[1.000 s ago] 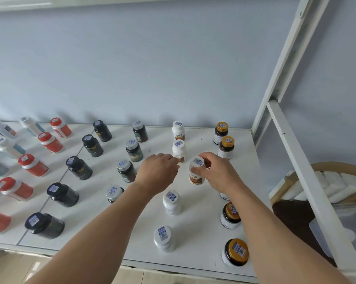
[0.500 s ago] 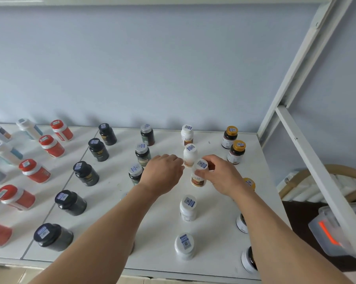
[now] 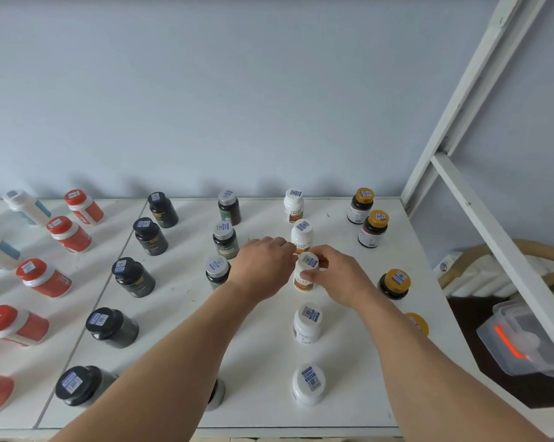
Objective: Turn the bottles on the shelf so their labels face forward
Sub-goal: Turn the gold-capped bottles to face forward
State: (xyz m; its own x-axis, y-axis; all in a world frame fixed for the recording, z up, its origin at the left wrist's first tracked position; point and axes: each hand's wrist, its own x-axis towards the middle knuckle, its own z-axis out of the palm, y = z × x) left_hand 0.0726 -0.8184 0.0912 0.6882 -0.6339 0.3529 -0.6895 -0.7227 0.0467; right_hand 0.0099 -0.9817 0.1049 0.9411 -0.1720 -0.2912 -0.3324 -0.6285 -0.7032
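White bottle [image 3: 305, 274] stood on the shelf [image 3: 186, 301] betw. both hands; right hand [image 3: 336, 275] gripped its side, thumb on the body; left hand [image 3: 263, 266] curled at its other side, contact unclear; prob. light, stiff plastic, smooth, so best held round the body below the cap; vs. half a sec. earlier, hands sat closer together on it.

- The shelf [image 3: 263, 362] carries bottles standing in columns that run from front to back against the wall [image 3: 237, 90].
- Both hands meet on 1 bottle [image 3: 305, 275], the third from the back in its column: the left hand [image 3: 263, 269] on its left, the right hand [image 3: 336, 275] on its right.
- A plastic box [image 3: 524, 342] sits lower down, right of the shelf.
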